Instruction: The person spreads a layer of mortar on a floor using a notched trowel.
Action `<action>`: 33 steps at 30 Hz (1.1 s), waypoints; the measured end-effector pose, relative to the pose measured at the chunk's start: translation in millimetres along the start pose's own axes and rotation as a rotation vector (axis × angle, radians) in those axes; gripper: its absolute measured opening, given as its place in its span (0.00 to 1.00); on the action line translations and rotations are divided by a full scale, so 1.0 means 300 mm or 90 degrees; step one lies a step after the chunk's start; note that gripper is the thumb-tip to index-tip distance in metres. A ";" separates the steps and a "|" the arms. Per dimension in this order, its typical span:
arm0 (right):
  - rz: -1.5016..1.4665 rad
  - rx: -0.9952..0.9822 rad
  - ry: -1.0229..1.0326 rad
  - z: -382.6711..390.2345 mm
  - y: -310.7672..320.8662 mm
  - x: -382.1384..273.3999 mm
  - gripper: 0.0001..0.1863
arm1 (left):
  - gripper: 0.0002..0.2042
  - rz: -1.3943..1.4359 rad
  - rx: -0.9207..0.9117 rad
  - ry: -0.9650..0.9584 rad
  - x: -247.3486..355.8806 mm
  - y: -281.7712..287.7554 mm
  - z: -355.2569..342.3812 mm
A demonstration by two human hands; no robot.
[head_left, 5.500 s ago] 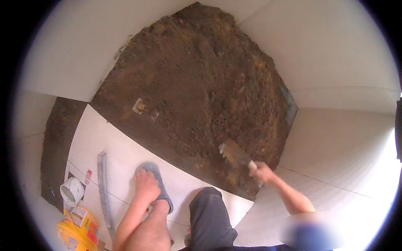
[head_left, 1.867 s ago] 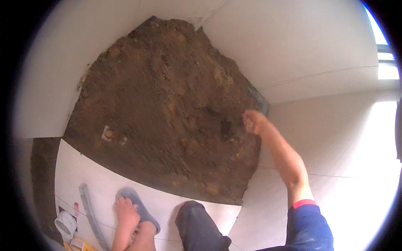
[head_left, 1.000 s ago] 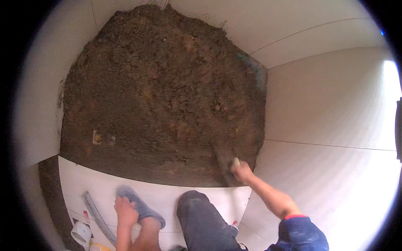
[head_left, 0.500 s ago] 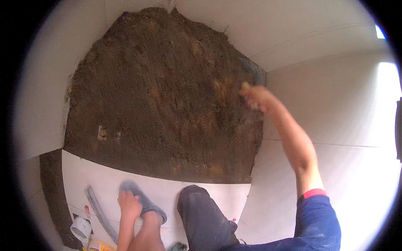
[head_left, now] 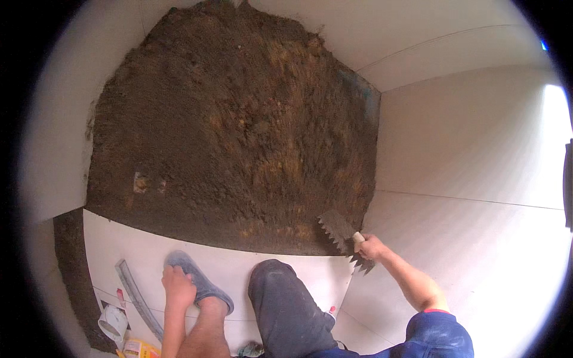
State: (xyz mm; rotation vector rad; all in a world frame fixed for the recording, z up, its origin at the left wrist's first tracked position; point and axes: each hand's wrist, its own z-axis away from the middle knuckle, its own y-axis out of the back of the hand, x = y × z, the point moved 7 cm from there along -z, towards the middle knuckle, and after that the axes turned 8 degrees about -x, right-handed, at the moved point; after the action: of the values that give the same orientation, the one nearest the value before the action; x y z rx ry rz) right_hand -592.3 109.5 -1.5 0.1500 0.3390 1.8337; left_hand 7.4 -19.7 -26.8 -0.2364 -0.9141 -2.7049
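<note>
My right hand [head_left: 371,247] is closed round the pale handle of a notched trowel [head_left: 338,225]. The toothed metal blade lies over the near right edge of the dark mortar bed [head_left: 227,131], by the corner of the white floor tile [head_left: 137,238]. Whether the blade touches the mortar I cannot tell. My left hand [head_left: 179,285] rests with curled fingers on the side of a grey slipper [head_left: 209,287] on my left foot. That foot stands on the laid tile.
Large pale wall tiles [head_left: 453,143] enclose the mortar on the sides and back. A curved-looking metal bar [head_left: 137,301] lies on the tile at left, near a white cup-like container [head_left: 113,322] and a yellow packet [head_left: 140,349]. A small pale patch [head_left: 140,182] shows in the mortar.
My right hand has come from the far right of the mortar back toward me, and the trowel blade now shows plainly. My left hand stays on the slipper.
</note>
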 end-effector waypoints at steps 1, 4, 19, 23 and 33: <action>0.038 0.035 0.038 -0.059 0.014 0.027 0.11 | 0.12 0.004 -0.001 -0.006 0.004 -0.003 -0.008; 0.166 0.138 0.142 -0.189 -0.034 -0.052 0.16 | 0.12 0.011 -0.003 -0.007 -0.023 -0.024 -0.005; 0.038 0.108 0.283 -0.389 -0.148 -1.050 0.09 | 0.13 0.062 0.039 -0.032 -0.056 -0.026 0.033; -0.055 0.031 0.302 -0.160 -0.029 -1.100 0.08 | 0.14 0.061 0.010 -0.042 -0.034 -0.017 0.027; 0.262 0.098 0.301 0.364 0.255 -1.667 0.20 | 0.17 0.038 -0.060 0.029 -0.005 -0.022 -0.008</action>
State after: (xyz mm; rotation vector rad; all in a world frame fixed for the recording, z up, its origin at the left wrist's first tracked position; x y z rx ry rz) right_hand -488.9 -370.7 161.1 -0.1220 0.8298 2.2436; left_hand 6.7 -15.8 -33.0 -0.2175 -0.7553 -2.6897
